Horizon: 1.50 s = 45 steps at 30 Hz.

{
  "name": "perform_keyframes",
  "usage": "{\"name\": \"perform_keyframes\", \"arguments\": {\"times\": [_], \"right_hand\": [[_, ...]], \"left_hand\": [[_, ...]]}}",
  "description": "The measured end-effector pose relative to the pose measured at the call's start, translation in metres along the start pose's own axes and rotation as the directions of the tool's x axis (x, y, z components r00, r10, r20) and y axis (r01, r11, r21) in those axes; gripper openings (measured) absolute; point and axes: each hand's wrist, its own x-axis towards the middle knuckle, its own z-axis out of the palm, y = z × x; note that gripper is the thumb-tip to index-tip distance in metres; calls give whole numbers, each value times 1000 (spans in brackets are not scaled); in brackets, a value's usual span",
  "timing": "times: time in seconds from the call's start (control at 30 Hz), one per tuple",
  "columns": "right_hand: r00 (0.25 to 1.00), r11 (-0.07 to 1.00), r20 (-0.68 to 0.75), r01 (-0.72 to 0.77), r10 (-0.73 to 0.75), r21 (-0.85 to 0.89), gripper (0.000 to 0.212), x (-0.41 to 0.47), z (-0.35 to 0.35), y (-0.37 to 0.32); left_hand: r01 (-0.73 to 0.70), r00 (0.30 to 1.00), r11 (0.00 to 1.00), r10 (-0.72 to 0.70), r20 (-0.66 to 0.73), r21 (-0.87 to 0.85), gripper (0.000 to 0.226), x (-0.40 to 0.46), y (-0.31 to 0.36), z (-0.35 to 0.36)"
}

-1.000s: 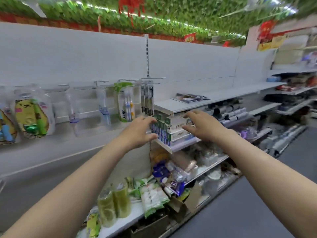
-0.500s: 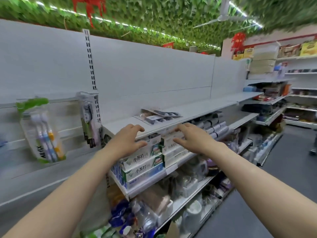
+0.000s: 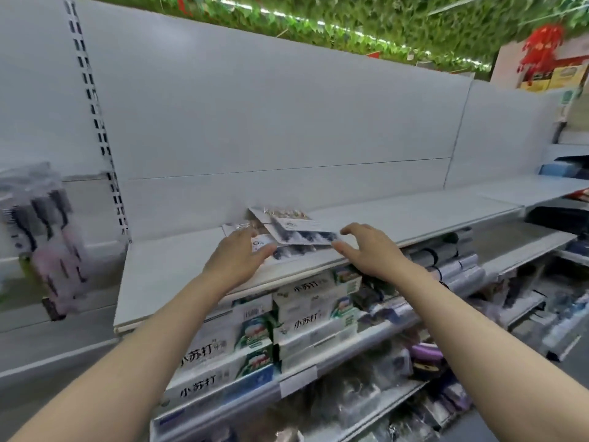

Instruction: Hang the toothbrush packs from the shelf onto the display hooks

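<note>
- Toothbrush packs (image 3: 294, 234): lay overlapped on the white shelf (image 3: 178, 269), centre of frame.
- Left hand (image 3: 237, 261): fingers straight, resting on the packs' left side.
- Right hand (image 3: 366, 250): fingers spread and loosely curved, thumb tip (image 3: 339, 247) touching the top pack's right corner; nothing gripped.

White shelf (image 3: 178, 275); white-and-black toothbrush packs (image 3: 299, 232); green-and-white toothpaste boxes (image 3: 314, 301); green leafy ceiling (image 3: 350, 17)

Two bare forearms reach from the lower corners toward the frame's centre. The left hand (image 3: 237, 261) lies palm down, fingers straight. The right hand (image 3: 371, 252) hovers beside it, thumb and fingers spread and slightly curled, holding nothing.
</note>
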Motion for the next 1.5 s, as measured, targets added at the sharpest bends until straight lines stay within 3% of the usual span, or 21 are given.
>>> {"name": "perform_keyframes", "arguments": {"times": [0.1, 0.2, 0.33, 0.43, 0.5, 0.57, 0.63, 0.7, 0.8, 0.93, 1.0, 1.2, 1.37, 1.5], "right_hand": [[999, 992, 16, 34, -36, 124, 58, 52, 13, 20], [994, 979, 79, 55, -71, 195, 62, 95, 28, 36], [975, 936, 181, 59, -129, 348, 76, 128, 42, 46], [968, 962, 242, -2, -67, 272, 105, 142, 47, 50], [953, 946, 300, -54, -46, 318, 102, 146, 48, 52], [960, 822, 275, -115, -52, 557, 78, 152, 47, 56], [954, 584, 299, -244, 2, 774, 76, 159, 39, 61], [910, 421, 415, -372, -12, 827, 83, 164, 33, 64], [854, 276, 519, -488, -46, 828, 47, 166, 33, 69], [928, -73, 374, -372, 4, 925, 26, 165, 39, 96], [959, -170, 285, -278, 14, 945, 25, 161, 40, 108], [982, -50, 179, -176, 63, 983, 43, 149, 43, 107], [989, 46, 97, -103, 109, 994, 46, 139, 42, 112], [989, 41, 109, -114, 102, 993, 48, 136, 38, 112]], "left_hand": [[123, 990, 991, -126, -57, -45, 71, 27, 12, 26], [218, 964, 976, -217, -150, -11, 64, 45, 30, 45], [284, 938, 959, -274, -211, 18, 66, 50, 34, 56], [335, 918, 940, -339, -203, -55, 72, 47, 29, 56], [342, 914, 934, -356, -196, -102, 74, 46, 31, 56], [337, 913, 931, -359, -193, -137, 68, 46, 33, 56], [324, 915, 937, -346, -208, -133, 61, 46, 35, 56], [316, 916, 941, -335, -222, -121, 58, 45, 37, 57], [331, 902, 941, -338, -268, -74, 63, 45, 34, 58], [539, 823, 837, -501, -270, 91, 83, 45, 29, 60], [569, 817, 806, -532, -224, 161, 84, 46, 30, 61], [588, 804, 803, -567, -179, 99, 78, 41, 41, 55], [590, 792, 804, -558, -248, 77, 78, 6, 60, 58], [682, 725, 715, -636, -264, 149, 105, -11, 66, 54]]}}
